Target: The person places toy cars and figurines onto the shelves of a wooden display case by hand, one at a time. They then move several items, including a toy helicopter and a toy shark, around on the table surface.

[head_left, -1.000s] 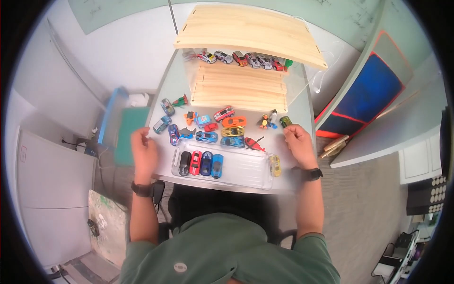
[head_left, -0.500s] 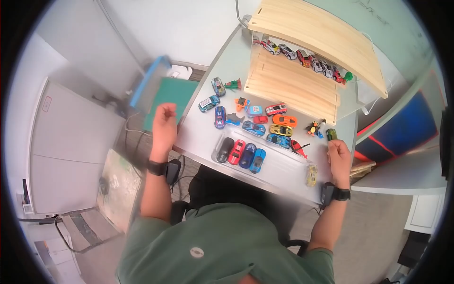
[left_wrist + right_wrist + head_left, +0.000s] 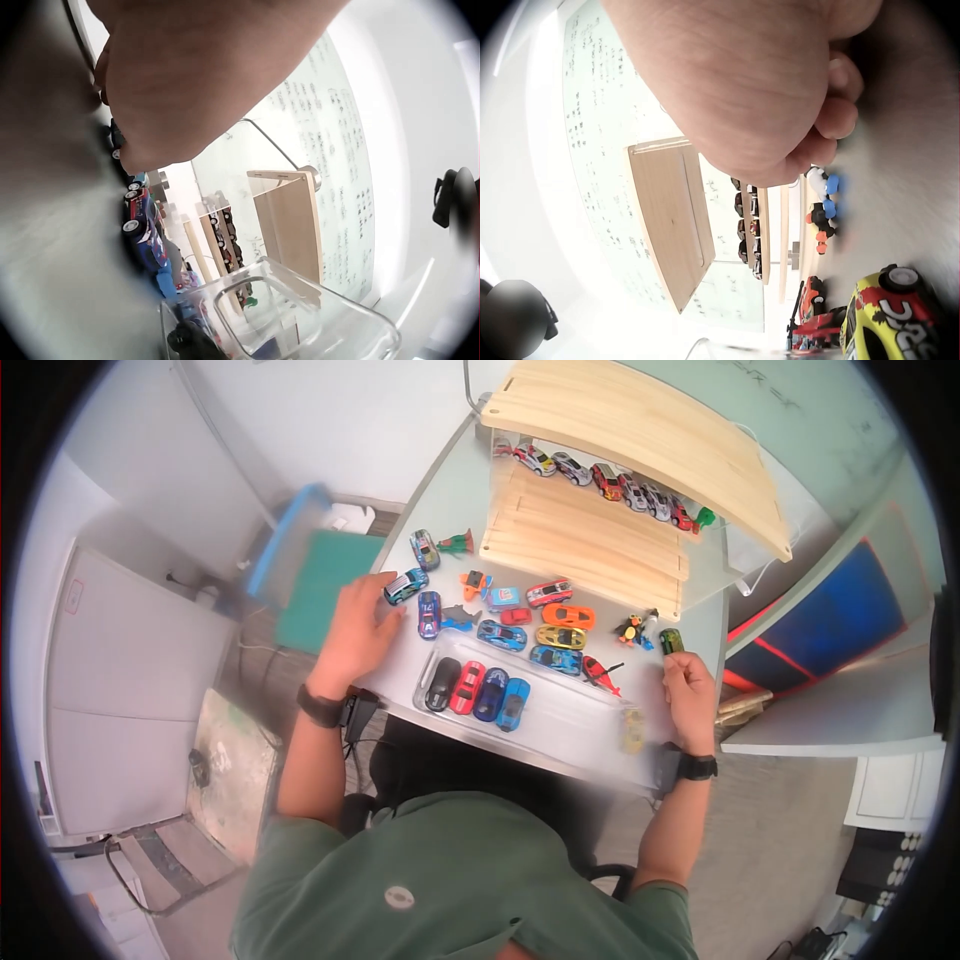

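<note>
My left hand reaches onto the table's left side, its fingers and thumb spread at a teal toy car. Close by lie a blue race car and a grey toy shark. My right hand rests at the right edge with loosely curled fingers, just below a dark green toy car; nothing shows in its grasp. A clear plastic tray in front holds several cars, among them a black car and a red car. A yellow car stands near my right wrist.
Behind the loose toys stands a wooden shelf with a row of cars on its middle level. Mid-table are an orange car, a red helicopter and a toy penguin figure.
My left hand has moved from beside the table's left edge, forward and right, to the teal car. The right hand stays by the green car. The head view has turned.
</note>
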`<state>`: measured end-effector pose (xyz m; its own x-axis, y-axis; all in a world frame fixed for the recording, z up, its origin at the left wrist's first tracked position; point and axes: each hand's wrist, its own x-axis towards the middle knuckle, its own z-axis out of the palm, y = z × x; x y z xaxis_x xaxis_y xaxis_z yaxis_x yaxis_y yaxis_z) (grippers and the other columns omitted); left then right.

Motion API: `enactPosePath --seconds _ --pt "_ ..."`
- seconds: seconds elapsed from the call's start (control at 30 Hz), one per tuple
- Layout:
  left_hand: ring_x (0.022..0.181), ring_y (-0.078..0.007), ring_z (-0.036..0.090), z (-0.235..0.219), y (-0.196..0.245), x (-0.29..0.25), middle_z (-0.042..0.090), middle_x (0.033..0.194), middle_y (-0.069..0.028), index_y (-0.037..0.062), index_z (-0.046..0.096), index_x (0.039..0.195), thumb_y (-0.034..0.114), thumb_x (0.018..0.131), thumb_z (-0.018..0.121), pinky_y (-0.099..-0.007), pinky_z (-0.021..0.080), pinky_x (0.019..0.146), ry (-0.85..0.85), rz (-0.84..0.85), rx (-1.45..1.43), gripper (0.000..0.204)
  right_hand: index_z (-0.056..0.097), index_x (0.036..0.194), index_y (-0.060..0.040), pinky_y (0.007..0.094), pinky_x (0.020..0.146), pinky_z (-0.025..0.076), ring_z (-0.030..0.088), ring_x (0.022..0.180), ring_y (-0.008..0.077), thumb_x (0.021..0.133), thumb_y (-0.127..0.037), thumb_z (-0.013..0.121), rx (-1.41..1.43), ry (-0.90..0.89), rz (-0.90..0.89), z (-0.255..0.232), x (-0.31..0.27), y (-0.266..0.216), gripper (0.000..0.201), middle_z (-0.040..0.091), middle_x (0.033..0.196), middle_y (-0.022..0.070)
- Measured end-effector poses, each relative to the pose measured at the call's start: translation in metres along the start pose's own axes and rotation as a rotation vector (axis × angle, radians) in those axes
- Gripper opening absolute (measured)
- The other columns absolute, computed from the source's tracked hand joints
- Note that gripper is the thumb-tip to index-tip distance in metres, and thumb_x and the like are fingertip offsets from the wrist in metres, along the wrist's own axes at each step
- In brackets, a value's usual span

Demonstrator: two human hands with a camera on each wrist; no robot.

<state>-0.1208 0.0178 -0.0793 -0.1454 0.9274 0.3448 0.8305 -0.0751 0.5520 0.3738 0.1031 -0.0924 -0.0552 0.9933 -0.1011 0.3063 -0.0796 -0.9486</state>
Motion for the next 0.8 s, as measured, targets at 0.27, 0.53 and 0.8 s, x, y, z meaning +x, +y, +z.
enactPosePath --seconds 0.27,0.53,0.8 --pt "0.104 -0.0362 0.062 0.015 -0.012 0.011 0.067 0.111 -0.0168 0.0023 0.067 0.124 0.006 0.091 0.076 -0.0449 0.05 0.093 0.037 -0.029 -0.055 0.035 0.069 0.108 -0.0039 0.0212 0.057 0.039 0.049 0.065 0.0015 0.107 -0.018 0.068 -0.052 0.015 -0.014 0.001 -0.001 -0.001 0.014 0.06 0.08 -0.0062" --pt "0.09 -0.0239 0.058 0.016 -0.013 0.01 0.063 0.108 -0.0106 0.0025 0.068 0.124 0.007 0.093 0.077 -0.0355 0.05 0.082 0.055 -0.02 -0.011 0.033 0.071 0.108 -0.0023 0.0214 0.06 0.041 0.05 0.068 0.0014 0.105 -0.014 0.071 -0.033 0.029 -0.007 0.003 -0.002 -0.005 0.012 0.061 0.079 -0.0069" --pt "0.108 -0.0363 0.061 0.015 -0.012 0.011 0.066 0.113 -0.0167 0.0026 0.068 0.124 0.008 0.09 0.077 -0.0436 0.05 0.095 0.016 -0.109 -0.013 0.035 0.071 0.107 -0.002 0.0211 0.062 0.043 0.051 0.07 0.0012 0.105 -0.013 0.071 -0.056 0.016 -0.015 0.002 -0.001 -0.002 0.011 0.062 0.079 -0.0067"
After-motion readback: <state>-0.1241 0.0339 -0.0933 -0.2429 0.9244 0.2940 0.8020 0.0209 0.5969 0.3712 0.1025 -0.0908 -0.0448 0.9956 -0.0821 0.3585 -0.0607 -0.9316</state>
